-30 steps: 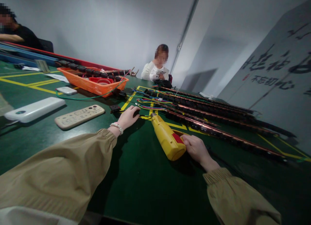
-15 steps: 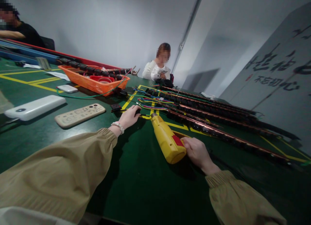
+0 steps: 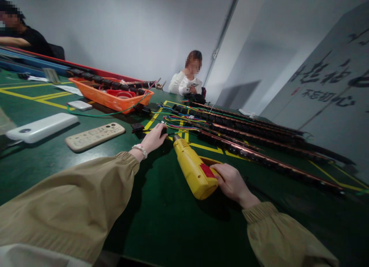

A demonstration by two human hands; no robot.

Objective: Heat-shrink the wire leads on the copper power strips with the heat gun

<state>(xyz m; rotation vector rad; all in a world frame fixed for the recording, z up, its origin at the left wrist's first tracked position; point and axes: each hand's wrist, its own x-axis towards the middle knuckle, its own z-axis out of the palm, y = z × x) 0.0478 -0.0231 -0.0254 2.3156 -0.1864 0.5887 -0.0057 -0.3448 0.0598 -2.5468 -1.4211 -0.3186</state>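
My right hand (image 3: 230, 183) is wrapped round the handle of a yellow heat gun (image 3: 193, 168), held above the green table. Its metal nozzle points away from me, just to the right of my left hand (image 3: 153, 138). The left hand's fingers are closed on a dark piece at the end of a cable, partly hidden by the fingers; its kind I cannot make out. Beyond the fingertips lie thin coloured wires (image 3: 181, 123), running to long copper-coloured bars (image 3: 245, 146). A small black connector (image 3: 137, 127) rests left of my left hand.
An orange basket (image 3: 115, 101) with black parts stands at the back left. Nearer lie a phone in a beige case (image 3: 95, 137), a white device (image 3: 43, 127) and a small white box (image 3: 80, 105). Two people sit beyond the table, one in white (image 3: 184, 82) and one in black.
The heat gun has moved slightly left and toward me, so its nozzle is closer to my left hand. My left hand has hardly moved.
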